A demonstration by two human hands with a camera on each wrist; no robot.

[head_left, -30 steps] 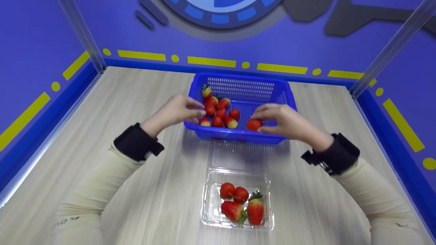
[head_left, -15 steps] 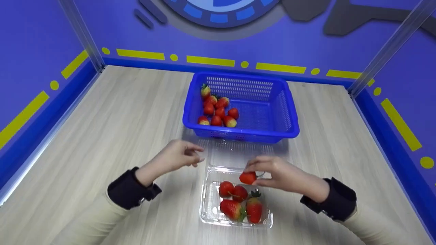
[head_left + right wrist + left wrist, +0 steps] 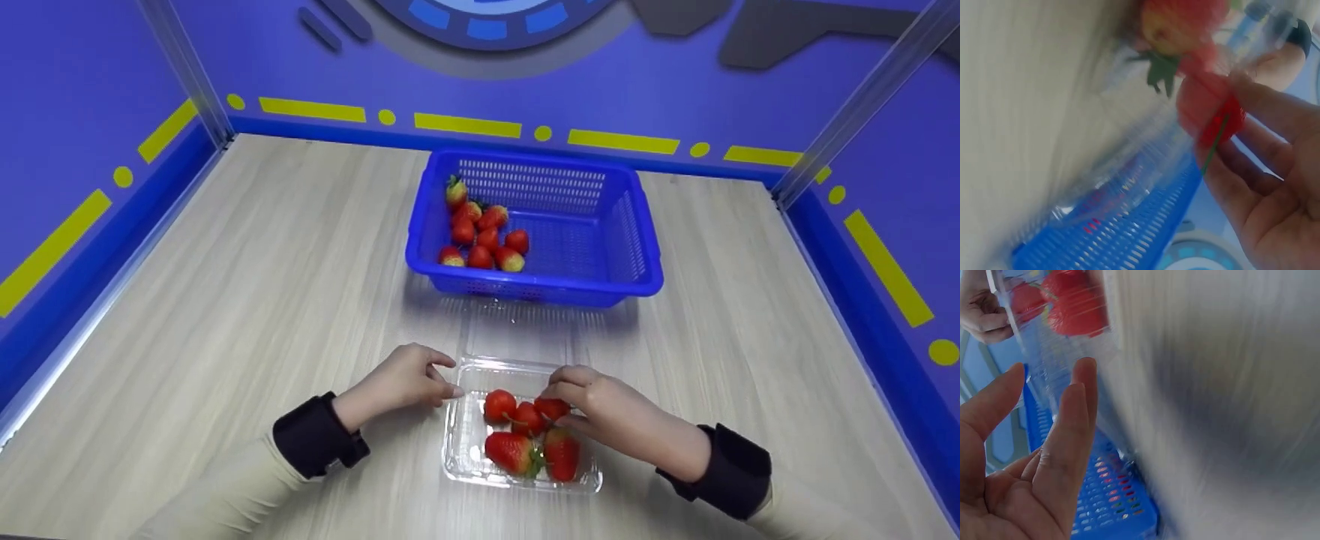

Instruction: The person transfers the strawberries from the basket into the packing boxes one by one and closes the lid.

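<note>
My right hand pinches a red strawberry with a thin green stem between thumb and fingers, low over the right part of a clear plastic clamshell box. Several strawberries lie in that box, close to the held one. At the box's left edge is my left hand, its fingers apart and nothing between them. In the left wrist view the same hand has its fingers extended near the box wall. Whether its fingertips touch the plastic I cannot tell.
Behind the box stands a blue perforated basket, with several strawberries grouped in its left half. The box's clear lid lies folded back toward the basket. Blue panels wall in the wooden table at the back and sides.
My right hand has carried a strawberry from the blue basket toward me and down into the clear box. The left hand has drawn back from the basket to the box's left edge.
</note>
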